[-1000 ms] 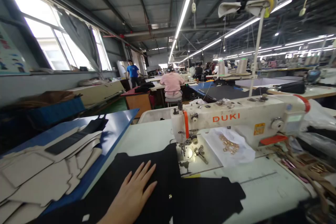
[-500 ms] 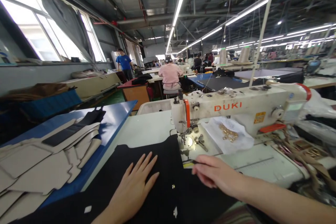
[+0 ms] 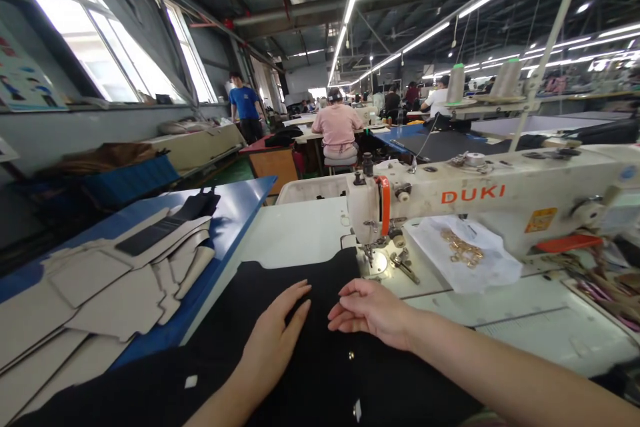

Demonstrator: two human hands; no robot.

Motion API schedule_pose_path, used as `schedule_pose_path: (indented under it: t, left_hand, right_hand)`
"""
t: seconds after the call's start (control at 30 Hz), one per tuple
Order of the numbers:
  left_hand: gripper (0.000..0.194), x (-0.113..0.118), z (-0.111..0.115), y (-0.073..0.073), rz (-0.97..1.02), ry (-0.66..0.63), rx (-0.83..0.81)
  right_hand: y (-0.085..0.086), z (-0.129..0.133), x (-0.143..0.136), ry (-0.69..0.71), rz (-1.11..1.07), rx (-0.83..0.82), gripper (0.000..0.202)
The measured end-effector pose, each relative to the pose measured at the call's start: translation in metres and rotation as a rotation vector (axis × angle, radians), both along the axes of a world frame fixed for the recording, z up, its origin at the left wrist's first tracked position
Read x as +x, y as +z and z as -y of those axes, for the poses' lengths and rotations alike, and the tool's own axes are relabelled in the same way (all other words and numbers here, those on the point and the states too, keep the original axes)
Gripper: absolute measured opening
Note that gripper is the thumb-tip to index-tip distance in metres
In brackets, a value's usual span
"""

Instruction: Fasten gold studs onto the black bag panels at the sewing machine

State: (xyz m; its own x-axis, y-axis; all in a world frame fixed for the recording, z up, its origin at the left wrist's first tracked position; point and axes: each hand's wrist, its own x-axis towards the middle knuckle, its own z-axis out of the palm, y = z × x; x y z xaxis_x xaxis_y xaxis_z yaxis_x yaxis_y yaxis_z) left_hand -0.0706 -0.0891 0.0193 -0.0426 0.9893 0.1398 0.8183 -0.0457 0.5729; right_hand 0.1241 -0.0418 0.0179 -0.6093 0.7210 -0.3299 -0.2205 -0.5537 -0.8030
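A large black sheet of material, cut to shape and fitted with small metal studs, lies across the sewing machine's bed in front of me. My left hand rests on it, fingers together and bent, thumb apart, with nothing seen in its grasp. Just to the right, my right hand hovers over or touches the same sheet; its fingers are loosely curved and apart, and no held object shows. Beyond both hands stands the needle and presser foot of a white sewing machine, near the sheet's far right edge.
Gold-coloured metal fittings lie on a white plastic bag under the machine arm. On the left, a blue table carries stacked beige cut pieces. A seated person and a standing person are farther off.
My right hand has moved left from beside the machine bed onto the black sheet, its fingers loosening. My left hand's fingers have gone from flat and spread to bent. The view has shifted.
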Motion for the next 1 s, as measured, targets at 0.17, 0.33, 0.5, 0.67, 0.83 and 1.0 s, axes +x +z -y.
schedule_pose_path:
  t: [0.17, 0.33, 0.5, 0.67, 0.83, 1.0]
  left_hand:
    - [0.034, 0.024, -0.023, 0.02, 0.482, -0.085, -0.16]
    - [0.047, 0.026, -0.05, 0.024, 0.824, -0.191, -0.467]
    - [0.044, 0.025, -0.076, 0.013, 0.677, -0.262, -0.541]
    - [0.055, 0.027, -0.083, -0.002, 0.722, -0.106, -0.437]
    - [0.069, 0.028, -0.083, -0.002, 0.733, -0.019, -0.393]
    - [0.062, 0.028, -0.084, -0.004, 0.702, -0.033, -0.369]
  right_hand:
    - [0.006, 0.004, -0.007, -0.116, 0.078, -0.019, 0.019]
    - [0.013, -0.002, -0.012, -0.224, 0.117, -0.125, 0.01]
    - [0.009, -0.012, -0.018, -0.292, 0.062, -0.191, 0.012]
    - [0.009, -0.002, 0.002, -0.352, 0.101, -0.129, 0.018]
    - [0.026, -0.014, 0.096, -0.297, 0.464, 0.712, 0.007]
    - [0.043, -0.049, 0.183, -0.195, 1.356, 1.23, 0.021]
